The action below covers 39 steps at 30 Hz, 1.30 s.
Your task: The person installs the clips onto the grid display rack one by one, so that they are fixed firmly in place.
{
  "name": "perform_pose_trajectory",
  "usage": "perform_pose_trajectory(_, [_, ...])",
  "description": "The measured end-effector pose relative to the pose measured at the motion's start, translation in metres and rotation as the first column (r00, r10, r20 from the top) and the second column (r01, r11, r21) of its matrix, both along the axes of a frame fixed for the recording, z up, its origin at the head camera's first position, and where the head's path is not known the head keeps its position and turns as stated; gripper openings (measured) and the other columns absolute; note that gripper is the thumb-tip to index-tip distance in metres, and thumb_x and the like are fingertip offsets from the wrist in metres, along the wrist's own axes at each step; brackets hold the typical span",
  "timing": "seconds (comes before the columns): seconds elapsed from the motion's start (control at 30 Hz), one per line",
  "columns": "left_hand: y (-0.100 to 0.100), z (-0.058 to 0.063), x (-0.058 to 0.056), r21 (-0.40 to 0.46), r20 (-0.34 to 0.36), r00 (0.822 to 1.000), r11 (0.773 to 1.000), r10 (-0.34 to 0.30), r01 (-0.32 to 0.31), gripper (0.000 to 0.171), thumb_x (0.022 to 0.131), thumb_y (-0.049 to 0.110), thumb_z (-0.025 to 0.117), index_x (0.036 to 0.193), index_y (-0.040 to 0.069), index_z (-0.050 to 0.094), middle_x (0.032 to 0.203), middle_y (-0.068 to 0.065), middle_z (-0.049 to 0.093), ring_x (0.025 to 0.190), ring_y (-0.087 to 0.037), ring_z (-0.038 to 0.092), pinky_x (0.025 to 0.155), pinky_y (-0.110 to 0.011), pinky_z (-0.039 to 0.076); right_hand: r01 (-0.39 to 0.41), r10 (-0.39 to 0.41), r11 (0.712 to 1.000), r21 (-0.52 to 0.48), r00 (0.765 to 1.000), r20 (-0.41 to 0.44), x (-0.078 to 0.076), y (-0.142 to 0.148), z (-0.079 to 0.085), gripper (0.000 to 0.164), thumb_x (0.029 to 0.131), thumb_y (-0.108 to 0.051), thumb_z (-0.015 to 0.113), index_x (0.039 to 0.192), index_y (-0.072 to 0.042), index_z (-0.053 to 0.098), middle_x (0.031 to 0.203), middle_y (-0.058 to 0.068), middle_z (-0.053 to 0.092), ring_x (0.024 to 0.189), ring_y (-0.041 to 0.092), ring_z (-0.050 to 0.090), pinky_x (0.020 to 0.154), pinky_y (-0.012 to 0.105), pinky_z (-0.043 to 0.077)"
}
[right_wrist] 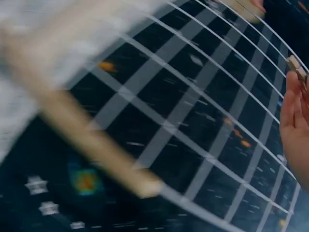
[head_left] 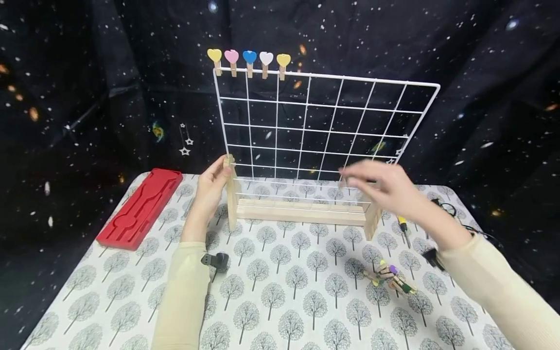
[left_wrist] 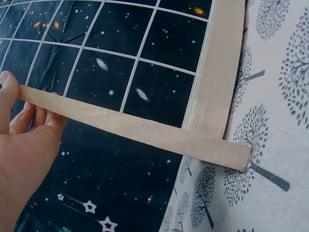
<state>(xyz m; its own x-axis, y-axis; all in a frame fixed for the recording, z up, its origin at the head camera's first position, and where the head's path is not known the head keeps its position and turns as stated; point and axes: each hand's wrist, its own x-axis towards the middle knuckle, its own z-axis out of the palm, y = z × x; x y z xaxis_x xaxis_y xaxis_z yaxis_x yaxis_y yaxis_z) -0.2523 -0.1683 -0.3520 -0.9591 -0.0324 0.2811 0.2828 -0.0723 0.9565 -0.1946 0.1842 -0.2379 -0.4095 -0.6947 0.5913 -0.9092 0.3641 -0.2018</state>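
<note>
A white wire grid stands in a wooden base with an upright at each end. My left hand grips the top of the left wooden upright, thumb on one side and fingers on the other. In front of the grid's lower right part is my right hand, which pinches a small wooden clothespin between its fingertips. Along the grid's top left edge sit several heart-topped clothespins in a row: yellow, pink, blue, white and yellow.
More colored clothespins lie in a loose pile on the tree-print tablecloth at right. A yellow-handled screwdriver lies behind them, near black cables. At left is a red molded tray. A dark starry cloth hangs behind.
</note>
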Motion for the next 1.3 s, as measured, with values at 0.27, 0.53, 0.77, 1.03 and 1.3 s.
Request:
perform_pose_trajectory(0.27, [-0.001,0.000,0.002,0.005,0.004,1.000,1.000,-0.026,0.026,0.054,0.087,0.026,0.050,0.134,0.007,0.032,0.134,-0.013,0.037,0.123,-0.021,0.035,0.104,-0.032,0.029,0.192,-0.190,0.957,-0.216,0.981,0.029,-0.017,-0.066,0.101,0.019,0.080,-0.008,0.060,0.097,0.000,0.064,0.086,0.009,0.067,0.068,0.006,0.060,0.051,0.015,0.041])
perform_pose_trajectory(0.53, [0.002,0.004,0.005,0.033,0.023,0.999,0.998,-0.047,0.046,0.053,0.088,0.023,0.049,0.134,0.005,0.031,0.134,-0.014,0.037,0.122,-0.021,0.035,0.104,-0.032,0.027,0.461,-0.454,0.887,-0.026,0.882,0.126,-0.057,-0.094,0.146,0.032,0.083,-0.035,0.053,0.106,-0.015,0.064,0.093,-0.003,0.067,0.078,-0.002,0.060,0.056,0.014,0.039])
perform_pose_trajectory(0.77, [0.000,0.006,0.005,0.027,0.024,0.998,0.998,-0.062,0.061,0.053,0.088,0.023,0.049,0.134,0.004,0.030,0.135,-0.015,0.035,0.123,-0.022,0.034,0.105,-0.033,0.026,0.521,-0.529,0.848,0.096,0.841,0.116,-0.064,-0.103,0.154,0.032,0.086,-0.036,0.049,0.107,-0.017,0.063,0.087,-0.003,0.068,0.056,0.004,0.052,0.044,0.022,0.027])
perform_pose_trajectory(1.03, [0.001,0.005,0.004,0.028,0.018,0.997,0.996,-0.081,0.080,0.053,0.088,0.022,0.049,0.134,0.004,0.029,0.135,-0.015,0.034,0.124,-0.022,0.033,0.105,-0.033,0.026,0.512,-0.525,0.849,0.134,0.846,0.094,-0.065,-0.103,0.155,0.032,0.086,-0.035,0.051,0.104,-0.012,0.064,0.083,0.001,0.068,0.069,0.002,0.060,0.044,0.023,0.026])
perform_pose_trajectory(1.3, [0.001,0.008,0.003,0.026,0.006,0.996,0.996,-0.084,0.083,0.053,0.088,0.022,0.049,0.134,0.003,0.030,0.134,-0.015,0.036,0.123,-0.021,0.035,0.104,-0.033,0.027,0.504,-0.522,0.845,0.177,0.849,0.076,-0.064,-0.106,0.156,0.032,0.090,-0.030,0.044,0.110,-0.010,0.061,0.084,0.003,0.066,0.070,0.006,0.058,0.056,0.019,0.034])
